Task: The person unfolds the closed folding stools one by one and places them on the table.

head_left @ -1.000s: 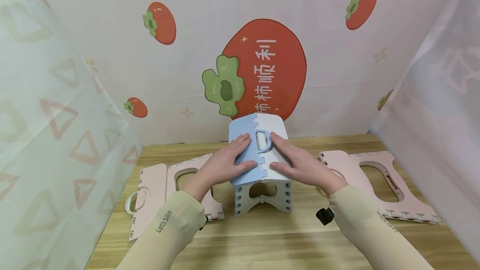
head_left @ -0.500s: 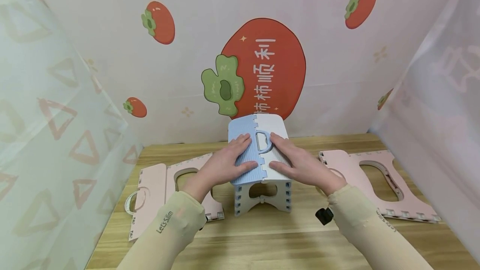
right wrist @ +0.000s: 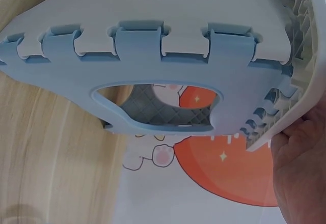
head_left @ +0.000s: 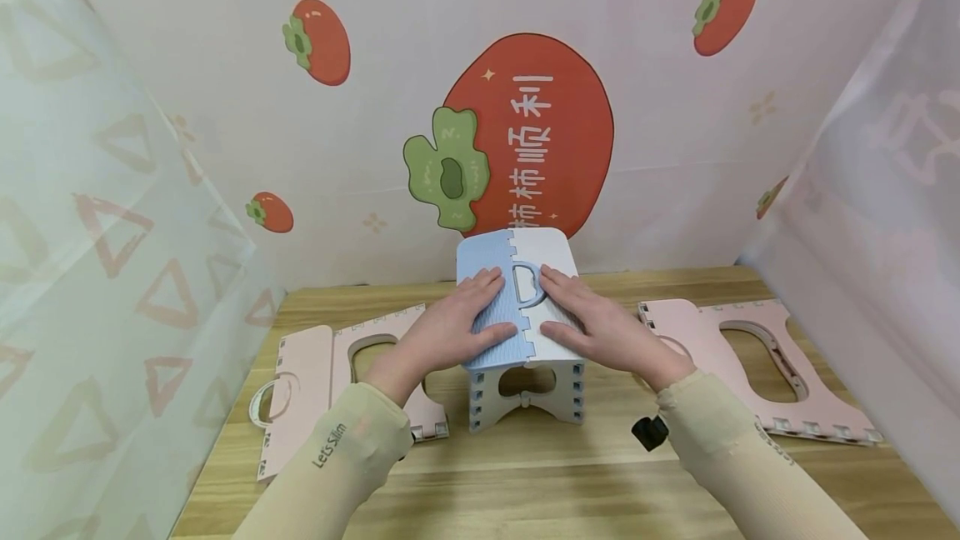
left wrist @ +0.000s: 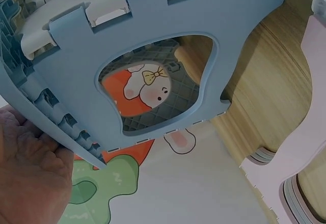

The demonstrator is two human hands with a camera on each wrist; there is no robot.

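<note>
A blue-and-white folding step stool [head_left: 486, 252] stands unfolded on the wooden table in the head view. My left hand [head_left: 450, 327] rests with extended fingers on the blue half of its top. On the white half lies my right hand [head_left: 600, 325], its fingers also straight. Between them is the blue carry handle [head_left: 533, 305], lying flat. In the left wrist view, the blue side panel [left wrist: 153, 25] fills the middle, with my palm under the top's edge at lower left. The right wrist view shows the opposite side panel [right wrist: 188, 66] and my palm against the white top's edge.
A pink folding stool [head_left: 307, 373] lies folded flat at the left of the wooden table [head_left: 525, 490]. Another pink folded stool [head_left: 697, 348] lies at the right. A printed cloth backdrop [head_left: 637, 90] rises behind, with cloth walls at both sides.
</note>
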